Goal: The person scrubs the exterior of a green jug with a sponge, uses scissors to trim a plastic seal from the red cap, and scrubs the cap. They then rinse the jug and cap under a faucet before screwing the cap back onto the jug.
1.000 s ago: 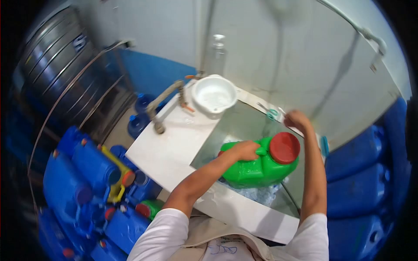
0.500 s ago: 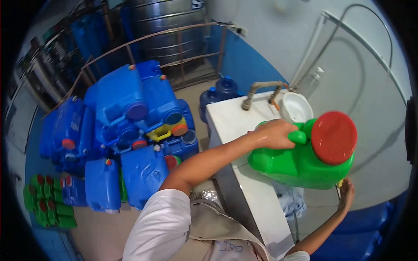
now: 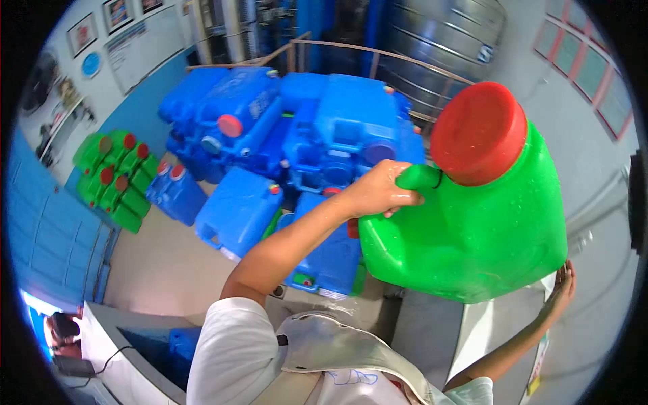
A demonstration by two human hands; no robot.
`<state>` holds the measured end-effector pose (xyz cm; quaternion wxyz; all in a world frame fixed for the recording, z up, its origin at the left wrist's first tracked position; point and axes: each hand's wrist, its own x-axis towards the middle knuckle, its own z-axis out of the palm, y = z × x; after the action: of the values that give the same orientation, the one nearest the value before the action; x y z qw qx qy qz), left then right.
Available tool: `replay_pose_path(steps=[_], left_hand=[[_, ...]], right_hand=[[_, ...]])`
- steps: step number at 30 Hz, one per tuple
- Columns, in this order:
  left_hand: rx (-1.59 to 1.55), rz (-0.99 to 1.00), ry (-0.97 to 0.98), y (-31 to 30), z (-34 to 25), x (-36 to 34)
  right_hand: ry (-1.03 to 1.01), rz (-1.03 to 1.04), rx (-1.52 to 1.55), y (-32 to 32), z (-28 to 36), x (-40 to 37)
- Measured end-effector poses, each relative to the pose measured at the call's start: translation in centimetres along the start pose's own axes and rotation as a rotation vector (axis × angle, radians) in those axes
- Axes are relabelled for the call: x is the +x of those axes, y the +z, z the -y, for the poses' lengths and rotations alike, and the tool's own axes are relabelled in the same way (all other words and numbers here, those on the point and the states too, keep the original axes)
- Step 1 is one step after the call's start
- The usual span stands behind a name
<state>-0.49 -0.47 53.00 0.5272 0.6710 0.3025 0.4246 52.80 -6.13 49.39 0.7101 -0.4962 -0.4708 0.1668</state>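
A large wet green plastic jug (image 3: 472, 236) with a wide red screw cap (image 3: 478, 135) is held up in front of me, tilted. My left hand (image 3: 379, 189) is closed around the jug's handle on its left side. At the jug's lower right corner, my right hand (image 3: 563, 290) presses against the base and bears it from below. Part of that hand's fingers is hidden behind the jug.
Blue jerrycans (image 3: 358, 115) are stacked ahead, with more on the floor (image 3: 236, 209). Smaller green jugs with red caps (image 3: 115, 175) stand at left. A rail (image 3: 405, 50) runs before a steel tank (image 3: 439, 40). A white counter (image 3: 432, 331) lies below the jug.
The green jug has been lifted off the counter area and brought up and closer, both hands still on it. My view has turned left, away from the sink and tap.
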Motion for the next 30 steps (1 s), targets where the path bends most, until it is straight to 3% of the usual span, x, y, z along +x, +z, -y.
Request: replay_pose_path(steps=[3, 11, 16, 18, 20, 25, 30], left_hand=[[0.044, -0.152, -0.072, -8.8, -1.3, -7.4], [0.223, -0.427, -0.306, -26.9, -3.9, -25.6], [0.323, -0.668, -0.428, -35.1, -4.5, -35.0], [0.309, -0.791, -0.459, -38.2, -4.1, -38.8], [0.302, -0.910, -0.477, -41.6, -4.2, -42.5], [0.094, -1.143, -0.564, -52.3, -4.6, -47.6], [-0.014, -1.211, -0.444, -63.5, -3.2, -49.7]], right_hand=[[0.074, 0.156, 0.037, 12.1, -0.7, -1.8], [0.265, 0.656, -0.083, 44.6, -3.7, -16.3], [0.482, 1.012, 0.018, 58.9, -6.9, -25.4], [0.490, 1.066, -0.014, 64.0, -7.9, -29.1], [0.522, 1.099, -0.006, 69.4, -5.8, -33.4], [0.505, 1.644, 0.185, 84.8, 1.3, -41.5], [0.401, 1.854, 0.365, 100.8, 10.4, -51.2]])
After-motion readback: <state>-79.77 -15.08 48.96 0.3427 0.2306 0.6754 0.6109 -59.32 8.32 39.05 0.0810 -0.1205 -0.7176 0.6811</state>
